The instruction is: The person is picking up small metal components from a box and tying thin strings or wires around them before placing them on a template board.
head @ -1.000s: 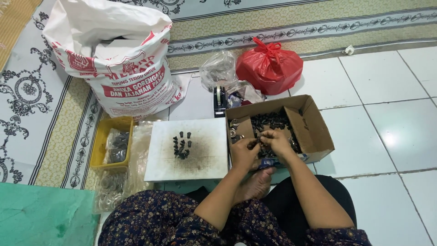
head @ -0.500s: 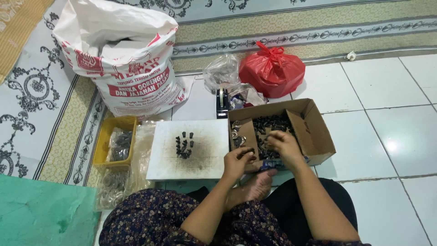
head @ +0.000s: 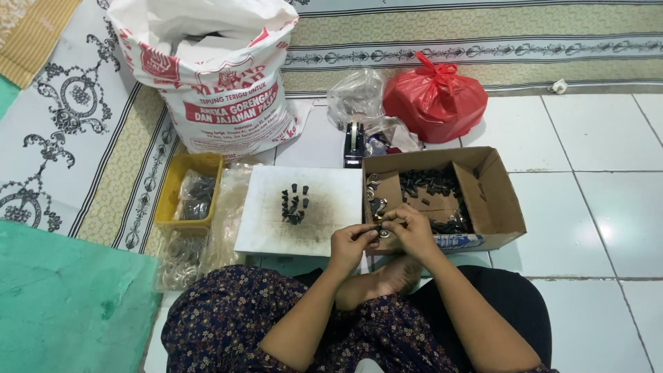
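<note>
My left hand [head: 351, 244] and my right hand [head: 411, 230] meet at the near left corner of an open cardboard box [head: 498, 200]. Together they pinch a small dark and metal part [head: 380, 226] between the fingertips. The box holds several small black pieces [head: 428, 184] and some shiny metal rings [head: 373, 186] on its left side. Left of the box lies a smudged white board [head: 328, 214] with a little cluster of black pieces [head: 293, 204] on it. My bare foot [head: 387, 276] rests under my hands.
A yellow tray [head: 174, 200] with a clear bag of parts sits left of the board. Behind stand a big white printed sack [head: 214, 83], a tape dispenser [head: 353, 145], clear plastic bags [head: 356, 97] and a tied red bag [head: 434, 100]. Patterned mats lie left; white tiles right.
Both hands have drawn back from inside the box to its near left corner, now holding a small part between them. The view has shifted slightly.
</note>
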